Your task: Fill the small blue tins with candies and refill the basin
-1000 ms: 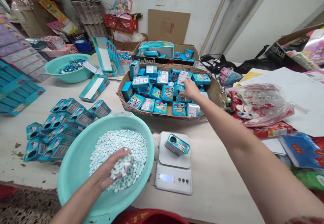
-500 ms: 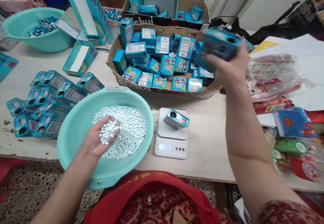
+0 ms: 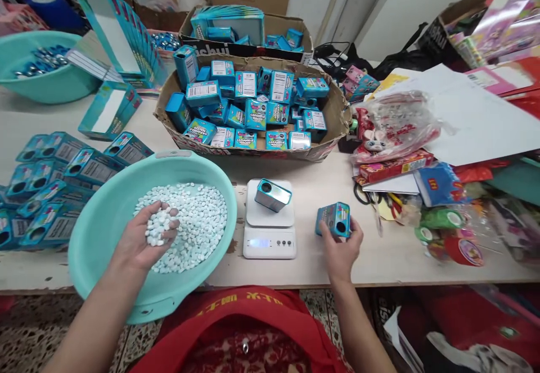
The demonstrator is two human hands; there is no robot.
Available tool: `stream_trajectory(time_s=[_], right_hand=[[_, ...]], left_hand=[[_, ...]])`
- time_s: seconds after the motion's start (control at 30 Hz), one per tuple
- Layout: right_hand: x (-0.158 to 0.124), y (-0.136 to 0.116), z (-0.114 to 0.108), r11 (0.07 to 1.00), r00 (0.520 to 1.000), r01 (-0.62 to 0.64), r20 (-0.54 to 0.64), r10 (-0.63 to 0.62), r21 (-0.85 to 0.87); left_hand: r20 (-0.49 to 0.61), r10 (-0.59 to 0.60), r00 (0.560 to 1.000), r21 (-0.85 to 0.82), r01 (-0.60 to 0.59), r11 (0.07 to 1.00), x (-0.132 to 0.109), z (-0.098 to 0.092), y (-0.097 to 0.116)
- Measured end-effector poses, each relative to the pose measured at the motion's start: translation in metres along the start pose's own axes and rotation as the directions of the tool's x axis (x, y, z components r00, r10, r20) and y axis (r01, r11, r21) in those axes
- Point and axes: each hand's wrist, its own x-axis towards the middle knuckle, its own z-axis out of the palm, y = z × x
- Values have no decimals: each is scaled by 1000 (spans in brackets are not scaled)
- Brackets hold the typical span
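My left hand point(image 3: 145, 241) is cupped over the teal basin point(image 3: 105, 215), holding a palmful of small white candies point(image 3: 158, 228) above the heap inside. My right hand point(image 3: 341, 246) grips a blue tin point(image 3: 334, 219) with a round hole facing me, just above the table to the right of the scale. Another blue tin point(image 3: 273, 194) lies on its side on the small white scale point(image 3: 269, 232). Behind the scale, a shallow cardboard box point(image 3: 337, 117) holds several more blue tins.
Several blue tins point(image 3: 50, 176) lie stacked at the left. A second teal basin point(image 3: 42, 80) stands far left with flat blue cartons point(image 3: 122, 30) beside it. Bags, packets and tape rolls point(image 3: 442, 227) crowd the right side. The table's front edge runs close to my body.
My right hand brought a blue tin from above the cardboard box down to the table beside the scale. My left hand still cups the candies. The view tilted downward.
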Motion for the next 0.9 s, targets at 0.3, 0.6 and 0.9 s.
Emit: stream_trajectory(time_s=[0.3,0.6,0.9], right_hand=[[59,-3,-56,787,678,613,558,-479,-70],[77,-39,-61,885,680,464,654,-331,-33],[-67,-152,66,823,462,323,681,-568,466]], left_hand=[[-20,-7,1000,-110,5,994,0,-5,-3],[-37,96,995,-238,-102,966,-11,-14,6],[45,197,979,-241,-181,953,-27,5,14]])
